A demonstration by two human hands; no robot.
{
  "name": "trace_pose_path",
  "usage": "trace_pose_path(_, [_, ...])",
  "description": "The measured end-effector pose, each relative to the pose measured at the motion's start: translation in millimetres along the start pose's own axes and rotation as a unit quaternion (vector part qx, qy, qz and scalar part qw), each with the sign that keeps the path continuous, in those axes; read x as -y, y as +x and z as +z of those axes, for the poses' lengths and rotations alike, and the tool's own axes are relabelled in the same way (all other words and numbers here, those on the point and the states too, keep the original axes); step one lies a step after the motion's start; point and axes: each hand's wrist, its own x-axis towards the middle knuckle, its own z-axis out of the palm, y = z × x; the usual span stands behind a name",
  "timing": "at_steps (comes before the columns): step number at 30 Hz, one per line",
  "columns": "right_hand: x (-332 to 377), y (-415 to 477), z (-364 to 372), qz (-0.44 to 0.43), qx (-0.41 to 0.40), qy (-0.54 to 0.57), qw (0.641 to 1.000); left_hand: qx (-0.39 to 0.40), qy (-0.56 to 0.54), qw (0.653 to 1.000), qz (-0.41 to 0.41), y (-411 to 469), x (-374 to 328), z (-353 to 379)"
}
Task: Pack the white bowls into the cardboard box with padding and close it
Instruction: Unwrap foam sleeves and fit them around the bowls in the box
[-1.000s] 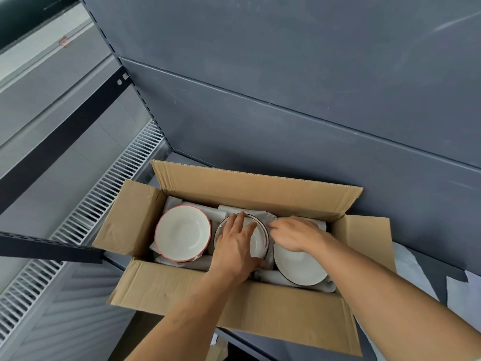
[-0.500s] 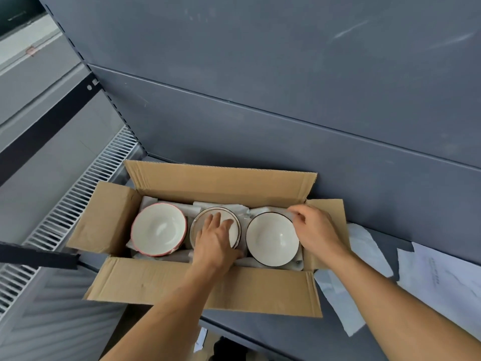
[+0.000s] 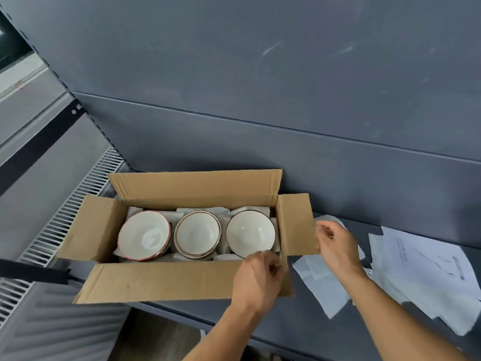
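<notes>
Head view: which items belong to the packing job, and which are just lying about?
Job: cardboard box, red-rimmed bowl, brown-rimmed bowl, dark-rimmed bowl, padding in the box, loose padding sheets on the shelf.
Lying about: printed paper, slatted grille at left.
</notes>
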Motion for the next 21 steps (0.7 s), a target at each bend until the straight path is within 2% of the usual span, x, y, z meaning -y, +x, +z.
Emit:
trace_pose_path(8, [-61.7, -18.7, -50.5, 0.085, 0.018, -0.041, 0.995, 0.13, 0.022, 0.989, 0.061, -20.0, -48.3, 55.5])
trace_pose_path(14, [-99.6, -40.9, -76.5, 0.138, 0.029, -0.078, 0.987, 0.224, -0.006, 0.974, -0.019, -29.0, -59.7, 93.1])
trace_pose_path(21, [-137.8, -72.1, -89.9, 0.168, 0.028, -0.102, 0.98, 0.302, 0.025, 0.949, -0.086, -37.4, -54.5, 131.1])
